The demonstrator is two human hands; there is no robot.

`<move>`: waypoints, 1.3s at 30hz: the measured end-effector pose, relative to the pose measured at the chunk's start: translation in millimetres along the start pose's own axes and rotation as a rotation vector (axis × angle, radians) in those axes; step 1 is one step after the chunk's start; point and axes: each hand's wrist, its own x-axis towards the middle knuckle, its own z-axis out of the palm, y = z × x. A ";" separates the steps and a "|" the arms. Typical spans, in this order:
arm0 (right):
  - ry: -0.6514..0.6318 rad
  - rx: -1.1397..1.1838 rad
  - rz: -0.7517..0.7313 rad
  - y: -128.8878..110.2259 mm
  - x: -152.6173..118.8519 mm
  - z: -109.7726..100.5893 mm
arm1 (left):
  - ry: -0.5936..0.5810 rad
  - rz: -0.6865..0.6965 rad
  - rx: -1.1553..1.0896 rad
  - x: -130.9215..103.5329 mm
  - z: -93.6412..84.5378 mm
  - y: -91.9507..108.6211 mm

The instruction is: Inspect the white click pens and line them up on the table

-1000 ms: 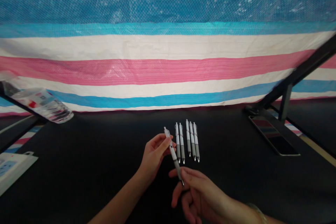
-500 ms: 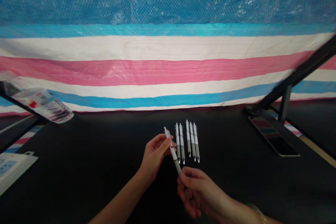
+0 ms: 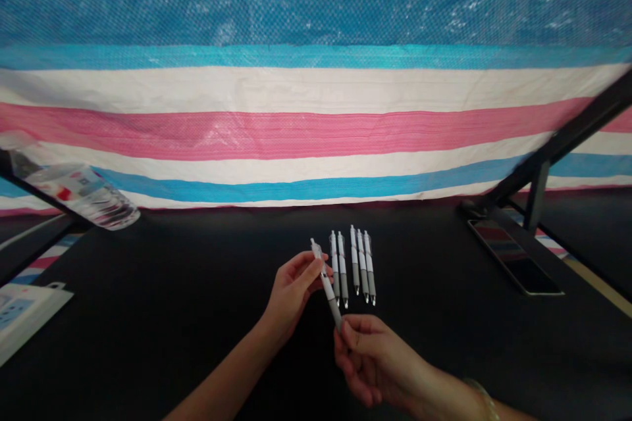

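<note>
A white pen with a grey grip point(image 3: 328, 285) is held at a tilt between both hands, above the black table point(image 3: 197, 263). My left hand point(image 3: 297, 284) pinches its upper part near the clip. The fingers of my right hand point(image 3: 364, 350) are closed on its lower end, hiding the tip. Just beyond, several similar pens lie side by side on the table: a pair point(image 3: 338, 270) nearest my left hand and a group of three point(image 3: 363, 266) to the right of that pair.
A black phone point(image 3: 513, 256) lies at the right beside a black metal bracket point(image 3: 536, 194). On the left are a clear plastic bottle point(image 3: 93, 196) and a white packet point(image 3: 32, 316). A striped sheet point(image 3: 316, 135) hangs behind the table.
Both hands and the held pen have barely shifted, slightly to the right. The grip on the pen looks the same, and the pens on the table lie as before.
</note>
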 end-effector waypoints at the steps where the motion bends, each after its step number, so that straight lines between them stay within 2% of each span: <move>1: -0.005 0.008 0.010 1.0 1.4 -1.3 | -0.007 -0.001 0.002 0.1 -0.1 -0.2; 7: -0.054 0.034 -0.008 0.2 0.3 -2.4 | -0.030 -0.006 0.048 0.5 -2.5 -1.6; 13: -0.097 0.080 -0.008 -10.8 -8.1 6.1 | -0.062 0.097 0.263 -1.1 -3.5 2.2; 17: -0.120 0.086 0.002 -11.7 -7.1 5.7 | -0.112 0.103 0.350 -1.0 -2.4 3.8; 32: -0.113 0.109 0.031 -13.4 -7.0 5.4 | -0.075 0.162 0.391 0.1 -3.5 4.1; 39: -0.116 0.113 0.022 -11.7 -6.7 4.7 | -0.094 0.143 0.387 -2.6 -1.8 3.9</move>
